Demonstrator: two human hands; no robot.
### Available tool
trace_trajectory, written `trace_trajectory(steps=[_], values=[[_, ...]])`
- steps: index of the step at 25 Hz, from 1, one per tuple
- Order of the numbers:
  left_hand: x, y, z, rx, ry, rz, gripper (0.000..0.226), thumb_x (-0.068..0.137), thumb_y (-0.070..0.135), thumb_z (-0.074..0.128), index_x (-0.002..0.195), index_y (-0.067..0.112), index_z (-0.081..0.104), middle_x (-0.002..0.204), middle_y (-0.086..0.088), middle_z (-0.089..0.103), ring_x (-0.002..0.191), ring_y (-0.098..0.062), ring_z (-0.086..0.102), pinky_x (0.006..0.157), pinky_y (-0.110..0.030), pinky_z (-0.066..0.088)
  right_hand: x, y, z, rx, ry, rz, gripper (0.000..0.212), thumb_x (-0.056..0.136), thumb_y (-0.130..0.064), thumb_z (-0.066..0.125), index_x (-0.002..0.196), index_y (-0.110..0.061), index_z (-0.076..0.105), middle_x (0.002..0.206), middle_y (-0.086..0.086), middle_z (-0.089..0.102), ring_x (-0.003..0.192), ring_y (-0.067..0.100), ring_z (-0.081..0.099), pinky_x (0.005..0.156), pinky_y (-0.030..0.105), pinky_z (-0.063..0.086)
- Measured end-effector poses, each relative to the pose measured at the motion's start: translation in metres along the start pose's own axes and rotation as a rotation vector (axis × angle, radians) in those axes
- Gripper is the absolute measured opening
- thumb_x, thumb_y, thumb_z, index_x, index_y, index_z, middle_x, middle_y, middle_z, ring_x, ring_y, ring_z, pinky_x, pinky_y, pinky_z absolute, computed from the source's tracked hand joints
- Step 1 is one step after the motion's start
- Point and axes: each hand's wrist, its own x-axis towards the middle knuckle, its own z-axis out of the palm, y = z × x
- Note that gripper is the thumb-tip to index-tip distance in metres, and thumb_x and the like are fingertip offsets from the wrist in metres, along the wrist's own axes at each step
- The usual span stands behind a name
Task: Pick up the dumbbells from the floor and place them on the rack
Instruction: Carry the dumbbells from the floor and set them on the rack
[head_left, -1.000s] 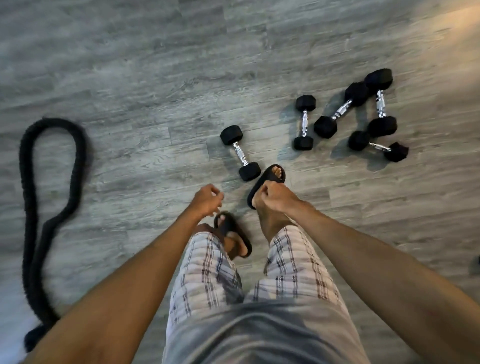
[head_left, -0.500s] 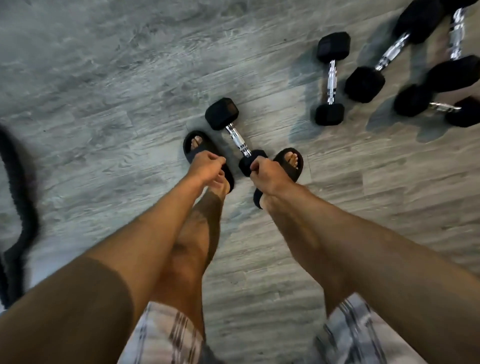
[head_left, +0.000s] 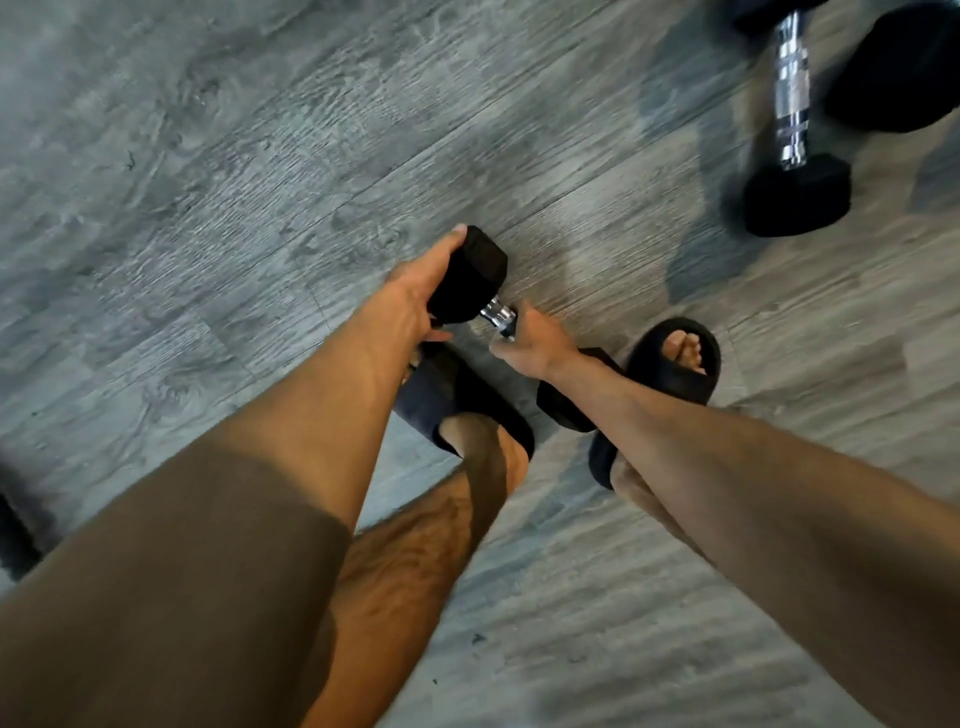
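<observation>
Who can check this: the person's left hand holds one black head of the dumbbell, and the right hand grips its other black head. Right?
Not quite. The left hand does hold one black head of the dumbbell, but the right hand grips its chrome handle, not the other black head. The head view shows this.
</observation>
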Motion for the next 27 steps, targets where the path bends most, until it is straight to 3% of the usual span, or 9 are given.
trace_trajectory(steps=[4,8,15,18,20,23,27], values=[[0.019,0.000,0.003,0.008,-0.016,-0.007,0.077,0.064,0.064,0.077,0.123,0.017,0.061,0.115,-0.007,0.070,0.099,-0.026,0.067,0.082,-0.043,0.053,0.015,0.001,0.000,0.015,-0.026,0.019,0.045,0.087,-0.032,0.067,0.119,-0.003,0.055,0.115,0.021,0.065,0.106,0.039,0.064,0.084,0.043,0.054],[0.006,-0.005,0.005,-0.046,0.070,0.065,0.070,0.068,0.051,0.082,0.119,0.009,0.059,0.109,-0.010,0.070,0.084,-0.022,0.068,0.059,-0.031,0.054,0.008,0.002,-0.001,-0.075,-0.042,-0.020,0.043,0.092,-0.034,0.061,0.121,-0.004,0.053,0.120,0.020,0.063,0.115,0.037,0.059,0.089,0.037,0.046],[-0.097,-0.009,0.003,0.034,-0.011,0.063,0.058,0.072,0.052,0.078,0.113,0.013,0.062,0.111,-0.011,0.070,0.096,-0.026,0.067,0.090,-0.048,0.056,-0.096,-0.001,-0.048,0.007,0.022,-0.100,0.011,0.091,-0.022,0.058,0.097,-0.014,0.053,0.100,0.017,0.063,0.100,0.035,0.061,0.070,0.032,0.038],[-0.189,-0.004,0.009,0.154,-0.074,0.033,0.041,0.084,0.053,0.066,0.099,0.015,0.062,0.091,-0.008,0.065,0.083,-0.023,0.062,0.095,-0.045,0.053,-0.182,-0.004,-0.078,0.102,0.083,-0.054,0.019,0.087,-0.030,0.060,0.101,-0.017,0.056,0.093,0.006,0.060,0.097,0.032,0.063,0.070,0.032,0.043],[-0.248,-0.002,0.010,0.292,-0.110,0.002,0.046,0.081,0.057,0.066,0.102,0.016,0.064,0.094,-0.010,0.066,0.087,-0.026,0.063,0.093,-0.046,0.054,-0.243,-0.006,-0.095,0.137,0.143,-0.017,0.030,0.085,-0.034,0.064,0.110,-0.018,0.059,0.102,0.007,0.063,0.099,0.031,0.062,0.072,0.031,0.043],[-0.330,-0.002,0.006,0.496,-0.102,0.042,0.048,0.080,0.058,0.066,0.099,0.014,0.060,0.100,-0.016,0.066,0.092,-0.036,0.068,0.081,-0.042,0.056,-0.329,-0.012,-0.109,0.187,0.209,0.000,0.031,0.083,-0.037,0.065,0.107,-0.018,0.061,0.106,0.008,0.065,0.099,0.030,0.062,0.070,0.030,0.039],[-0.431,-0.013,0.014,0.725,-0.139,0.120,0.050,0.081,0.060,0.059,0.109,0.018,0.056,0.111,-0.018,0.068,0.097,-0.042,0.070,0.073,-0.040,0.054,-0.440,-0.016,-0.126,0.298,0.286,0.031,0.018,0.079,-0.034,0.065,0.093,-0.024,0.060,0.080,-0.001,0.057,0.085,0.026,0.062,0.061,0.028,0.037]])
